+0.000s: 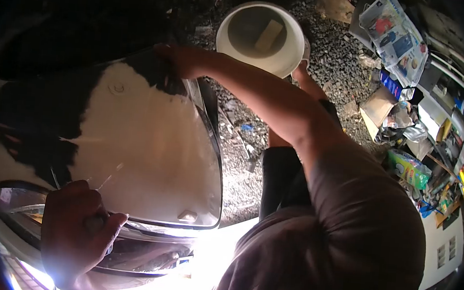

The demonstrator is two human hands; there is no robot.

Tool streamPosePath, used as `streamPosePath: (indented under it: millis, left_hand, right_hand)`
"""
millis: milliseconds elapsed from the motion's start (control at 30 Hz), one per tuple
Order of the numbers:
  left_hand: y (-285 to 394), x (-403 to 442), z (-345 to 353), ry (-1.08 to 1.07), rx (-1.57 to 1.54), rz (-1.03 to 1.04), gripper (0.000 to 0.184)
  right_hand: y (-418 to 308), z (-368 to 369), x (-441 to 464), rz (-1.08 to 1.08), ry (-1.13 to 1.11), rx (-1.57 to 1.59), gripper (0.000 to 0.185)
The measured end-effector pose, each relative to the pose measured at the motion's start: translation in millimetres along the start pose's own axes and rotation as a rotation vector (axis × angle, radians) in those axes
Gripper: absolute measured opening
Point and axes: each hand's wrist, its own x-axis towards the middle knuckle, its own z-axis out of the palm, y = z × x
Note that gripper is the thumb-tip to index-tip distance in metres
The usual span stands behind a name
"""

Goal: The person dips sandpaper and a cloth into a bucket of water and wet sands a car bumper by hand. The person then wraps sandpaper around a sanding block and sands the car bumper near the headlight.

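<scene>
A glossy pale car body panel (pixel 145 138) with dark patches lies below my hands. My left hand (pixel 76 220) is over its lower edge, near a lamp (pixel 14 207). Its fingers are curled in and the thumb is pressed toward them; what they hold is hidden. Thin light streaks show on the panel just above its knuckles. My right hand (pixel 181 62) reaches across to the panel's upper corner and lies at its edge. Shadow hides the right fingers, so their grip cannot be made out.
A white bucket (pixel 223 43) with a tan block (pixel 269 36) inside stands on gravel (pixel 333 66) by my foot. To the right lie a newspaper (pixel 395 40), a green packet (pixel 410 169), and piled tools and scraps. Strong light glares below the panel.
</scene>
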Motion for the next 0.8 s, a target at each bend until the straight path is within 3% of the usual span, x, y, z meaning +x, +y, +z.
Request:
streamPosePath:
  millis: [100,200,267,300,367,467,533,633,733,800]
  left_hand:
    - [-7,-3,0,0.031,0.071,-0.049,0.031]
    - [-7,1,0,0.052,0.034,-0.081,0.031]
    - [0,3,-2,-0.004,0.032,-0.038,0.031]
    - [1,2,-4,-0.028,0.035,-0.024,0.031]
    - [-7,1,-3,-0.005,0.065,-0.012,0.032]
    - [-6,-3,-6,0.035,0.063,-0.126,0.032]
    - [-5,-2,-6,0.012,0.055,-0.080,0.033]
    - [-4,-1,-5,-0.033,0.044,-0.031,0.033]
    - [-8,1,-6,0.010,0.057,-0.010,0.033]
    - [-9,-1,-9,0.015,0.067,-0.001,0.032]
  right_hand:
    - [-9,-8,1,0.080,-0.159,0.012,0.073]
    - [-24,5,-41,0.075,-0.064,0.135,0.078]
    - [-6,37,-34,-0.179,0.217,-0.109,0.085]
    - [-4,33,-21,-0.176,0.221,-0.101,0.085]
    - [3,2,14,0.005,-0.025,0.044,0.092]
    - [-23,-3,-21,0.065,-0.044,0.092,0.101]
    - [-22,7,-36,0.096,-0.085,0.150,0.104]
    - [-10,28,-37,-0.210,0.237,-0.172,0.101]
    - [1,-14,28,-0.028,-0.172,0.021,0.089]
    - [-35,-17,-17,-0.004,-0.105,0.085,0.089]
